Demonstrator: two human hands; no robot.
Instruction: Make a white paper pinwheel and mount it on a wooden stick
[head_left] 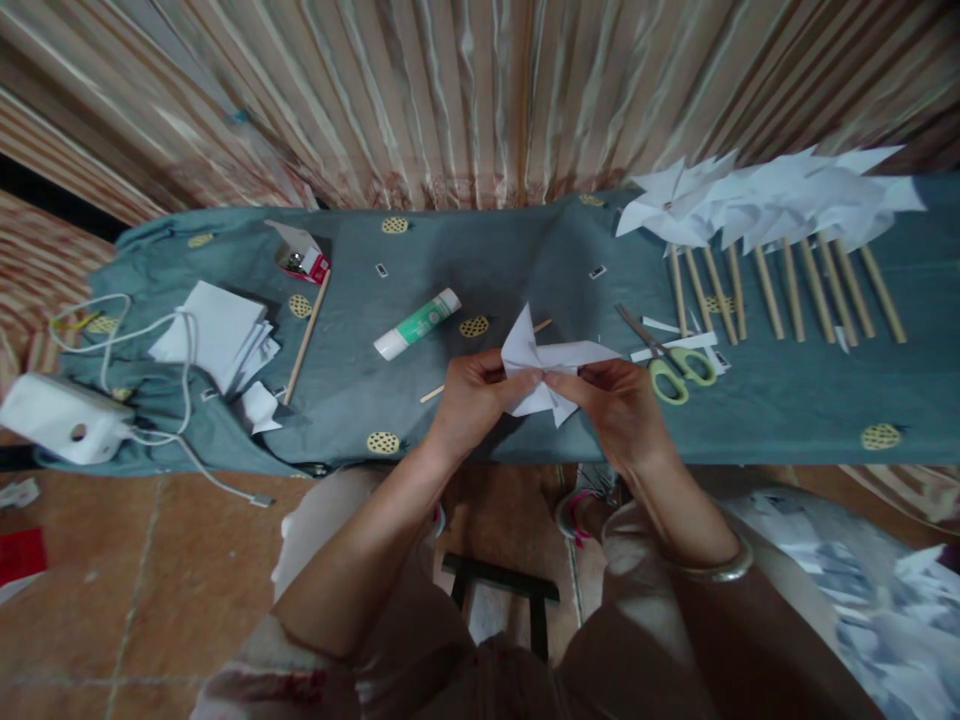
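Observation:
Between both hands is a white paper pinwheel (559, 352), held just above the cloth. My left hand (474, 400) pinches its left side, the thumb pressed near the centre. From the right, my right hand (619, 405) grips it too, its thumb tip meeting the other at the middle. Behind the paper lies a thin wooden stick (433, 394), partly hidden. A glue stick (418, 324) with a green label rests to the left. Scissors (667, 360) with light green handles lie right of my right hand, over white paper strips (686, 345).
Several finished pinwheels (780, 205) on wooden sticks lie at the back right. Leftward are a stack of white paper (217, 330), a small open red box (302, 258), another stick (307, 335) and a white power strip (64, 420) with cables. Patterned green cloth (510, 240) covers the table; a curtain hangs behind.

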